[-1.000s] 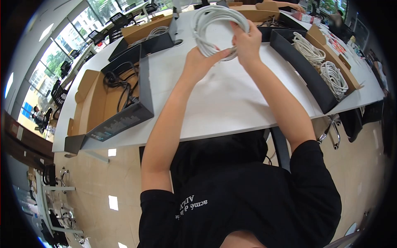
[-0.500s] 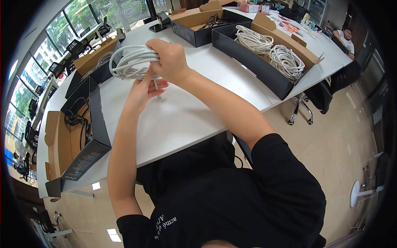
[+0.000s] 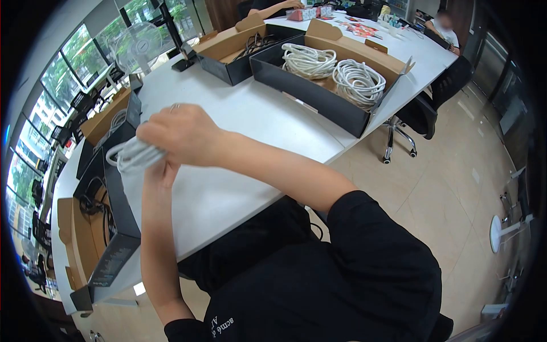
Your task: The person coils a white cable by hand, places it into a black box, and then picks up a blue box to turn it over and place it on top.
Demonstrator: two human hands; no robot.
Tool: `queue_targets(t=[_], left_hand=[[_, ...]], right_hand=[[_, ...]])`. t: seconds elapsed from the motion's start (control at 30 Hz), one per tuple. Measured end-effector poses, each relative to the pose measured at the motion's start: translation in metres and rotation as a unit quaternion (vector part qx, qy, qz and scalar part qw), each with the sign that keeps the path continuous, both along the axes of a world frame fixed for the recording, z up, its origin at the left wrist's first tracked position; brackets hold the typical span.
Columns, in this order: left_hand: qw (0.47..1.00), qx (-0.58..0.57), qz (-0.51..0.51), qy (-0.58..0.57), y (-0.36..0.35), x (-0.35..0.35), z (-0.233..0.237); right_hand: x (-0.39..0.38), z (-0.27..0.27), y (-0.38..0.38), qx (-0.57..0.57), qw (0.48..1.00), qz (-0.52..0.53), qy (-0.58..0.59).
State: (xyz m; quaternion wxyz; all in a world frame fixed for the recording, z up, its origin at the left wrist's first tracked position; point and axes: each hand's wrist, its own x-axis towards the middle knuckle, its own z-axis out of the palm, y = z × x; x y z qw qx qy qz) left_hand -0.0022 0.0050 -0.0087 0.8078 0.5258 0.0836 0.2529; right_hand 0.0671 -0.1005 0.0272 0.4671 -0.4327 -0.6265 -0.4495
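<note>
A coiled white cable (image 3: 135,156) is held above the left part of the white table (image 3: 228,117), slightly blurred. My right hand (image 3: 185,135) is closed over the coil's right end, knuckles up, with a ring on one finger. From below, my left hand (image 3: 164,172) grips the same end of the coil. Most of its fingers are hidden behind the coil and my right hand. Just left of the coil stands an open black box (image 3: 118,194) with dark cables (image 3: 94,204) inside.
Another open black box (image 3: 310,102) holds two coils of white cable (image 3: 359,82). Behind it, a box (image 3: 219,68) contains black cables. A further box (image 3: 105,117) with pale cable lies at the left. Two people are at the far side; a black chair (image 3: 424,108) stands right.
Both hands have moved down and left in view with the white cable coil. My right hand now covers more of my left hand. The camera view has shifted, too.
</note>
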Motion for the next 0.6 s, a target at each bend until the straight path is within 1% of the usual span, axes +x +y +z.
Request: queue_targets(t=[0.1, 0.17, 0.2, 0.23, 0.27, 0.3, 0.33, 0.37, 0.4, 0.43, 0.47, 0.53, 0.57, 0.6], left_hand=[[0.995, -0.015, -0.098, -0.024, -0.044, 0.023, 0.036], [0.985, -0.030, -0.163, -0.040, -0.076, 0.043, 0.054], [0.979, -0.037, -0.193, -0.049, -0.091, 0.056, 0.060], [0.967, -0.036, -0.247, -0.038, -0.106, 0.071, 0.067], [0.953, -0.034, -0.300, -0.026, -0.120, 0.088, 0.073], [0.921, 0.010, -0.384, -0.061, -0.130, 0.110, 0.075], [0.879, 0.055, -0.464, -0.095, -0.140, 0.133, 0.073], [0.885, 0.165, -0.400, -0.173, -0.155, 0.152, 0.069], [0.870, 0.270, -0.329, -0.248, -0.171, 0.170, 0.063], [0.857, 0.153, -0.437, -0.225, -0.180, 0.190, 0.057], [0.822, 0.030, -0.533, -0.195, -0.189, 0.211, 0.048], [0.813, -0.015, -0.541, -0.216, -0.217, 0.255, 0.023], [0.872, 0.018, -0.476, -0.112, -0.230, 0.258, 0.022], [0.893, 0.040, -0.446, -0.047, -0.235, 0.258, 0.020]], right_hand=[[0.006, 0.002, -0.036, 0.005, 0.989, -0.061, -0.134], [0.019, 0.004, -0.079, -0.073, 0.980, -0.104, -0.155], [0.034, 0.005, -0.098, -0.078, 0.973, -0.131, -0.171], [0.051, 0.008, -0.116, -0.082, 0.966, -0.157, -0.186], [0.062, 0.013, -0.138, -0.097, 0.961, -0.182, -0.184], [0.071, 0.020, -0.161, -0.111, 0.955, -0.207, -0.180], [0.080, 0.026, -0.185, -0.136, 0.941, -0.256, -0.174], [0.084, 0.034, -0.206, -0.172, 0.941, -0.264, -0.124], [0.092, 0.040, -0.223, -0.174, 0.937, -0.284, -0.100], [0.102, 0.043, -0.236, -0.176, 0.933, -0.304, -0.078], [0.114, 0.043, -0.249, -0.211, 0.915, -0.343, -0.040], [0.137, 0.037, -0.270, -0.281, 0.865, -0.413, 0.041], [0.148, 0.034, -0.275, -0.296, 0.860, -0.410, 0.064], [0.160, 0.030, -0.279, -0.310, 0.855, -0.407, 0.088]])
